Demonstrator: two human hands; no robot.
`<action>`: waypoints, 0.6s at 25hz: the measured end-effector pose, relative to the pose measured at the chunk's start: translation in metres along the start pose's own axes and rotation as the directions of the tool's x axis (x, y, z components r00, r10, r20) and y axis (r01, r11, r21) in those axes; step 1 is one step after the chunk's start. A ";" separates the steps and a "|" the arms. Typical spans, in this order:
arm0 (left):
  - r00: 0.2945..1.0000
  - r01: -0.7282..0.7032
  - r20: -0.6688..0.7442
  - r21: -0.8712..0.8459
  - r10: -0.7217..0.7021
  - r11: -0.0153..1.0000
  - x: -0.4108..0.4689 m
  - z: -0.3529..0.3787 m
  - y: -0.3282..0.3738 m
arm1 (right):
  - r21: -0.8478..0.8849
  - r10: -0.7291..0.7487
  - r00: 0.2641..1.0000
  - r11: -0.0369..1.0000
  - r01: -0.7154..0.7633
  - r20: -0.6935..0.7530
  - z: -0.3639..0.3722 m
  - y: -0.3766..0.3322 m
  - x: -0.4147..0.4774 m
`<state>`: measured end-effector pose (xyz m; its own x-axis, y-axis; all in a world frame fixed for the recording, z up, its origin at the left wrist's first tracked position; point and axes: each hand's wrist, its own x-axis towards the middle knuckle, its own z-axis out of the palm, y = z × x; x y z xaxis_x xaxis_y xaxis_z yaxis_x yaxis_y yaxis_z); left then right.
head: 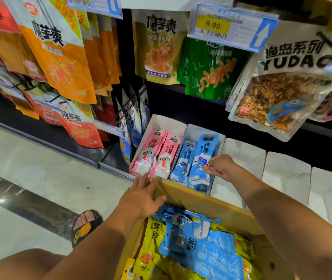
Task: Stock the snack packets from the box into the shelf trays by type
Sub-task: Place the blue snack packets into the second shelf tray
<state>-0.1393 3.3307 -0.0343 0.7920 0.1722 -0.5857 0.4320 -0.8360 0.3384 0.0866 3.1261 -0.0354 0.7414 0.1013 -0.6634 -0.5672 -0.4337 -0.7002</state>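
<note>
Your right hand (pixel 220 167) pinches the blue packet (pixel 201 156), its long axis running away from the fingers (pixel 211 168) into the tray (pixel 199 129); your left hand (pixel 141 196) (fingers flat, empty) rests on the box (pixel 201 199), nearer the loose packets (pixel 207 245).

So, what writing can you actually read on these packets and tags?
"9.90" on the yellow price tag.
"YUDAO" and "渔岛系列" on the clear hanging pouch.
"魔芋爽" on the orange bag and gold bag.
"烤脖" on the blue packet and pink packet.
Barcodes and small print: too blurred to read.
</note>
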 end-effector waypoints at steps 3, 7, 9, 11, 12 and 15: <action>0.999 0.028 0.029 -0.047 -0.027 0.998 0.002 0.012 -0.003 | -0.093 0.023 1.000 0.995 -0.024 -0.018 0.010 0.015 0.034; 1.000 0.007 -0.027 -0.005 -0.008 1.000 0.004 0.018 -0.003 | -0.053 0.179 0.980 0.982 -0.184 -0.089 0.022 0.025 0.064; 0.999 -0.008 -0.040 0.029 0.009 1.000 0.007 0.019 -0.005 | -0.029 0.272 0.958 0.961 -0.276 -0.089 0.029 0.030 0.068; 0.999 -0.017 -0.044 0.056 0.020 0.998 0.008 0.022 -0.007 | -0.127 0.215 0.975 0.967 -0.222 -0.060 0.034 0.038 0.073; 0.999 -0.017 -0.044 0.067 0.020 0.998 0.009 0.023 -0.006 | -0.166 0.184 0.982 0.968 -0.189 -0.048 0.034 0.041 0.070; 0.999 -0.005 -0.043 0.088 0.009 0.996 0.010 0.026 -0.005 | -0.197 0.136 0.991 0.971 -0.134 -0.001 0.035 0.047 0.064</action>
<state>-0.1448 3.3231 -0.0604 0.8137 0.1868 -0.5504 0.3883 -0.8793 0.2756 0.0945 3.1438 -0.1201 0.6576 0.0402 -0.7523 -0.5792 -0.6115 -0.5391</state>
